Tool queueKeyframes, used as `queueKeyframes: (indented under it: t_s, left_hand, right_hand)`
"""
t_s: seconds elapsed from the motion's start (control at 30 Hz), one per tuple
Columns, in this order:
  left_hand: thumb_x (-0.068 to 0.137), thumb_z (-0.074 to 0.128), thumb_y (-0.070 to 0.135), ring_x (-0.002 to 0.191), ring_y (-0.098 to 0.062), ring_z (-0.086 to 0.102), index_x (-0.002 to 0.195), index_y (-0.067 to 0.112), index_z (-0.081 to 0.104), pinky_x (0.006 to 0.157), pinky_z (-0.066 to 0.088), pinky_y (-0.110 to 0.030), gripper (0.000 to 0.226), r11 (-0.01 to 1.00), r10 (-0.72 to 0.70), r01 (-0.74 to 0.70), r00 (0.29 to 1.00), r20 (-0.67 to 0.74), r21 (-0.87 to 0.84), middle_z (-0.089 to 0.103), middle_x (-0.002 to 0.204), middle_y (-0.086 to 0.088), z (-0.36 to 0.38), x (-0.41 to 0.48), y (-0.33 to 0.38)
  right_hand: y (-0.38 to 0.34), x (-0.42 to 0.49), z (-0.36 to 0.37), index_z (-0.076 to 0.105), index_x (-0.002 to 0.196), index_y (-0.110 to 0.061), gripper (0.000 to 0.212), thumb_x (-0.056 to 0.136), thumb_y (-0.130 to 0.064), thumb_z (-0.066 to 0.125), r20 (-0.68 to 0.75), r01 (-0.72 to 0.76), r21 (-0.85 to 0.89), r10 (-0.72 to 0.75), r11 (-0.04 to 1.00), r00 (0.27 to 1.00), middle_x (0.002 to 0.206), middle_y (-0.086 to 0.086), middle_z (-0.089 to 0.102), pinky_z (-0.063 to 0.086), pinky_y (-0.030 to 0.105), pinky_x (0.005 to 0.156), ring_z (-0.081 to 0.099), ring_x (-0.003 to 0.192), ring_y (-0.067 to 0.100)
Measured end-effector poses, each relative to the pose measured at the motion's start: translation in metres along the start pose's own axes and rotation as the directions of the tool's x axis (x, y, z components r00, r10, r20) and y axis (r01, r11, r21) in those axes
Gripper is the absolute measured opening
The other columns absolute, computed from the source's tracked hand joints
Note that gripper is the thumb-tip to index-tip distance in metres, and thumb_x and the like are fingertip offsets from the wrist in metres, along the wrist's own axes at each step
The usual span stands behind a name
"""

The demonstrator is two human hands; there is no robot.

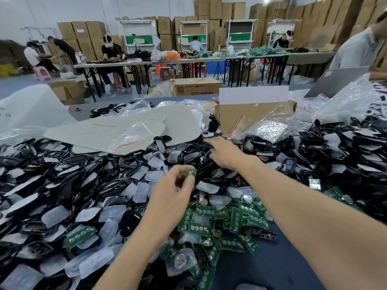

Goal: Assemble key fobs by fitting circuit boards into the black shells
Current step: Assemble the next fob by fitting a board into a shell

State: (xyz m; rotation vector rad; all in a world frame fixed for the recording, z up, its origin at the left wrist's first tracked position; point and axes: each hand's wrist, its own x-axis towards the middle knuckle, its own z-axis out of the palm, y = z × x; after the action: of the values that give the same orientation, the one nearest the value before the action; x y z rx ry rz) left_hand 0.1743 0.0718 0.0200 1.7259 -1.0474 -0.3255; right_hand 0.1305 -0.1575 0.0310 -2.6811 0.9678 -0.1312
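Pinching one green circuit board (190,174) between thumb and fingertips, the left hand (171,189) hovers over a heap of loose boards (211,227) too many to count. Its pale round contacts face up; fingers hide its long axis. The right hand (225,154) lies stretched into the black shells (345,147), blur hiding whether it grips one. Around them, clear button pads (55,216), zip bags (129,135) and one cardboard box (240,114) crowd the table (272,268).

L hand (173,186) pinches green circuit board (190,174); R hand (225,152) over black shells (191,156) (grip blurred).
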Motion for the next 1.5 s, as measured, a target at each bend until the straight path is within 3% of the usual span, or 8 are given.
queueKeyframes:
  t_s: [0.27, 0.5, 0.67, 0.8, 1.0, 1.13, 1.3, 1.5]
  left_hand:
    - [0.097, 0.063, 0.024, 0.068, 0.001, 0.066, 0.109, 0.027, 0.061, 0.060, 0.050, -0.013, 0.012, 0.913, -0.248, 0.201, 0.964, -0.092, -0.356, 0.071, 0.103, 0.005, -0.008, 0.026, -0.012]
    - [0.095, 0.065, 0.018, 0.066, 0.000, 0.066, 0.107, 0.025, 0.063, 0.075, 0.057, -0.028, 0.014, 0.829, -0.293, 0.207, 0.952, -0.090, -0.519, 0.072, 0.093, 0.003, 0.001, 0.016, -0.011]
    - [0.096, 0.065, 0.018, 0.062, 0.001, 0.065, 0.106, 0.025, 0.063, 0.070, 0.054, -0.027, 0.012, 0.804, -0.311, 0.210, 0.946, -0.091, -0.556, 0.071, 0.074, 0.015, 0.004, 0.016, -0.016]
    - [0.095, 0.067, 0.018, 0.066, -0.006, 0.065, 0.111, 0.020, 0.064, 0.073, 0.055, -0.027, 0.017, 0.762, -0.334, 0.211, 0.938, -0.093, -0.612, 0.069, 0.088, 0.001, -0.001, 0.016, -0.018]
    - [0.095, 0.065, 0.012, 0.064, -0.008, 0.064, 0.112, 0.016, 0.063, 0.067, 0.056, -0.024, 0.018, 0.625, -0.357, 0.193, 0.933, -0.057, -0.756, 0.068, 0.088, -0.004, -0.008, 0.002, -0.016]
    - [0.094, 0.065, 0.009, 0.063, -0.009, 0.063, 0.109, 0.013, 0.064, 0.065, 0.057, -0.023, 0.016, 0.547, -0.336, 0.159, 0.941, -0.042, -0.822, 0.068, 0.076, 0.001, -0.012, -0.016, -0.012]
    - [0.092, 0.065, 0.007, 0.082, -0.019, 0.068, 0.109, 0.008, 0.064, 0.072, 0.059, -0.023, 0.017, 0.517, -0.313, 0.116, 0.948, -0.061, -0.848, 0.067, 0.095, -0.012, -0.012, -0.030, -0.011]
    - [0.092, 0.068, 0.011, 0.091, -0.024, 0.072, 0.106, 0.012, 0.065, 0.076, 0.058, -0.024, 0.014, 0.626, -0.267, 0.059, 0.953, -0.142, -0.778, 0.074, 0.096, -0.010, -0.008, -0.037, -0.010]
  right_hand:
    - [0.004, -0.004, 0.003, 0.058, 0.126, -0.022, 0.027, 0.100, -0.019, 0.061, 0.157, 0.111, -0.124, -0.090, 0.986, 0.983, 0.129, 0.007, 0.047, 0.047, 0.044, 0.099, 0.057, 0.115, 0.031]
    - [0.008, -0.019, -0.002, 0.040, 0.151, -0.041, 0.081, 0.092, 0.014, 0.038, 0.190, 0.075, -0.257, -0.025, 0.963, 0.981, 0.151, 0.013, 0.031, 0.045, 0.036, 0.067, 0.056, 0.081, 0.024]
    - [0.005, -0.003, 0.002, 0.029, 0.155, -0.041, 0.084, 0.092, 0.014, 0.043, 0.203, 0.126, -0.426, -0.041, 0.896, 0.978, 0.161, 0.001, 0.023, 0.047, 0.056, 0.101, 0.037, 0.140, 0.035]
    - [0.009, -0.001, 0.001, 0.049, 0.139, -0.018, 0.043, 0.100, 0.001, 0.045, 0.155, 0.105, -0.451, -0.038, 0.886, 0.987, 0.150, 0.008, 0.034, 0.049, 0.053, 0.092, 0.051, 0.122, 0.038]
    - [0.012, -0.023, -0.005, 0.058, 0.129, -0.018, 0.028, 0.106, -0.015, 0.041, 0.008, 0.088, -0.234, -0.089, 0.968, 0.996, 0.132, 0.011, 0.051, 0.048, 0.041, 0.094, 0.059, 0.111, 0.032]
    - [0.006, -0.055, -0.013, 0.061, 0.127, -0.024, 0.032, 0.105, -0.010, 0.043, -0.263, 0.073, 0.122, -0.039, 0.990, 0.964, 0.105, -0.001, 0.065, 0.043, 0.023, 0.057, 0.062, 0.072, 0.013]
    - [-0.026, -0.118, -0.009, 0.065, 0.110, -0.036, 0.034, 0.103, -0.005, 0.054, -0.350, 0.226, 0.817, 0.145, 0.530, 0.925, 0.110, 0.001, 0.072, 0.060, 0.023, 0.071, 0.075, 0.082, 0.017]
    - [-0.054, -0.161, 0.033, 0.072, 0.115, -0.026, 0.031, 0.102, -0.004, 0.054, -0.130, 0.129, 0.991, 0.127, 0.018, 0.983, 0.101, 0.011, 0.078, 0.061, 0.024, 0.076, 0.076, 0.095, 0.025]
